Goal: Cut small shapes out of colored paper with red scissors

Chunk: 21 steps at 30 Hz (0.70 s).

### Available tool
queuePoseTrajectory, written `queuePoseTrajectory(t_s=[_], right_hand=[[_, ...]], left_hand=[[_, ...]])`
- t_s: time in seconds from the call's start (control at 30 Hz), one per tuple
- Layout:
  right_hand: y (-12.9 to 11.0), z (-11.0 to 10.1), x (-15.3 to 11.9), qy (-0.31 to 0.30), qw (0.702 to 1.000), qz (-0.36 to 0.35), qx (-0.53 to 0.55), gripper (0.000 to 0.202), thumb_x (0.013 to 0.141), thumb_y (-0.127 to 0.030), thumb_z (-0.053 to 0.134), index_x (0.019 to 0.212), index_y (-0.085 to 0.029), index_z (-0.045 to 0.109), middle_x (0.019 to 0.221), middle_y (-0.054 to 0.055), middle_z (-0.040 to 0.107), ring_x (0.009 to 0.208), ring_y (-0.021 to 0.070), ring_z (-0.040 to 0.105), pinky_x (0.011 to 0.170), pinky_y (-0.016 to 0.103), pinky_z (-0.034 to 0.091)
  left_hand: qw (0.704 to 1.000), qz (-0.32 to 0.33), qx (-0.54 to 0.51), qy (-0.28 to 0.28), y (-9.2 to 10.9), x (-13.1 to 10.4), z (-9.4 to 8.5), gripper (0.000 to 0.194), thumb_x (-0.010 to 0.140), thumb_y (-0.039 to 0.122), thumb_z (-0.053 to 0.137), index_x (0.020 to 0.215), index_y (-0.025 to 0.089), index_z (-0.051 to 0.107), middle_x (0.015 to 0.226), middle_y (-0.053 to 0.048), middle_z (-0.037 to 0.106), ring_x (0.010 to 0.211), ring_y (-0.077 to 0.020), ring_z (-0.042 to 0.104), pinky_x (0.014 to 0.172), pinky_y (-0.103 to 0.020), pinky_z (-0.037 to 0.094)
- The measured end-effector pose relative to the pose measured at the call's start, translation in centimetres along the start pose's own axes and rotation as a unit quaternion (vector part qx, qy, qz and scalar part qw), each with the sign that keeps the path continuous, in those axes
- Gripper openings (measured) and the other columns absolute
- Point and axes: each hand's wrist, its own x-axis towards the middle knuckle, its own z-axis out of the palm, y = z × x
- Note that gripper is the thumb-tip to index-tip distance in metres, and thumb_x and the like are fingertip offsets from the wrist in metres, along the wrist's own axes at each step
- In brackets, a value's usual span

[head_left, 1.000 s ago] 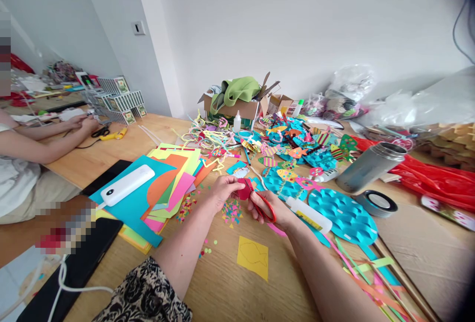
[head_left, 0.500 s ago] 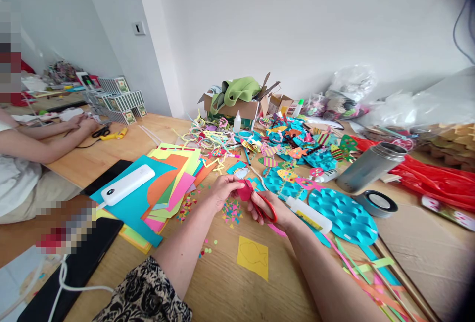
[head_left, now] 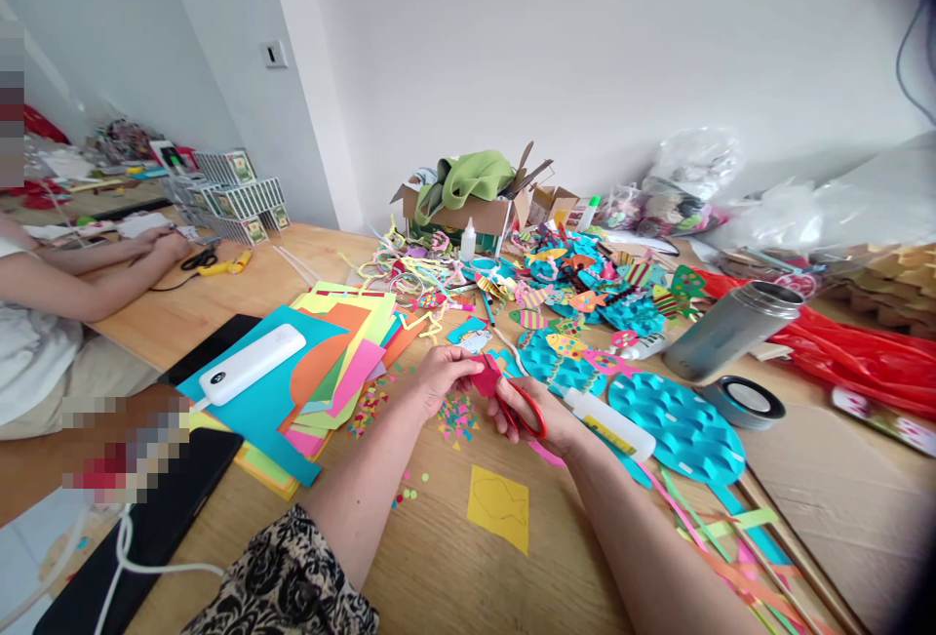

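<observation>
My left hand (head_left: 443, 374) pinches a small piece of red paper (head_left: 484, 379) between thumb and fingers. Red-handled scissors (head_left: 527, 411) sit in my right hand (head_left: 537, 413), their blades at the red paper and mostly hidden by it and my fingers. Just below the hands on the table, small confetti pieces (head_left: 458, 418) lie in a loose pile. Closer to me rests a yellow paper square (head_left: 498, 508) with a fish outline drawn on it.
Coloured paper sheets (head_left: 343, 352) and a white power bank (head_left: 253, 364) lie left. Right are a glue bottle (head_left: 612, 428), a blue scaled paper disc (head_left: 677, 425) and a steel flask (head_left: 731, 331). Paper fish (head_left: 570, 346) cover the middle back. Another person's forearms (head_left: 109, 269) rest far left.
My hands stay almost in place, with the red paper and scissors shifting only very slightly. The view has moved a little.
</observation>
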Motion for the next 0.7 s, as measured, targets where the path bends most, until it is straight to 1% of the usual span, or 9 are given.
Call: queuePoseTrajectory(t_s=[0.17,0.4,0.6,0.7], right_hand=[[-0.02,-0.06,0.01,0.003,1.0,0.008,-0.004,0.067,0.067,-0.082,0.056,0.068,-0.015,0.057,0.049,-0.001,0.056,0.037,0.0069,0.047,0.036,0.018,0.025],[-0.1,-0.03,0.05,0.006,1.0,0.013,0.007,0.066,0.066,-0.081,0.059,0.067,-0.015,0.056,0.049,-0.002,0.055,0.036,0.0063,0.045,0.036,0.018,0.026],[0.06,-0.07,0.16,0.003,1.0,0.011,0.011,0.066,0.065,-0.081,0.059,0.066,-0.015,0.057,0.048,-0.002,0.055,0.035,0.0062,0.043,0.035,0.019,0.025],[0.09,-0.07,0.19,0.004,1.0,0.011,0.013,0.067,0.064,-0.082,0.06,0.066,-0.015,0.057,0.048,-0.001,0.055,0.035,0.006,0.044,0.035,0.019,0.025]], left_hand=[[1.0,0.002,0.002,-0.001,0.11,-0.1,0.07,0.025,0.053,0.03,0.08,0.059,0.014,0.061,0.053,0.002,0.055,0.047,-0.0065,0.044,0.05,-0.022,0.034],[1.0,-0.003,0.008,0.004,0.06,-0.05,0.0,0.027,0.052,0.031,0.081,0.061,0.014,0.062,0.056,0.001,0.057,0.048,-0.0073,0.046,0.051,-0.023,0.035],[1.0,0.009,0.009,0.002,-0.15,0.24,-0.09,0.027,0.056,0.036,0.079,0.066,0.015,0.064,0.056,0.002,0.057,0.048,-0.0076,0.046,0.053,-0.024,0.035],[1.0,0.008,0.008,0.009,-0.22,0.3,-0.12,0.026,0.056,0.033,0.079,0.065,0.015,0.063,0.056,0.003,0.057,0.049,-0.0078,0.046,0.054,-0.024,0.035]])
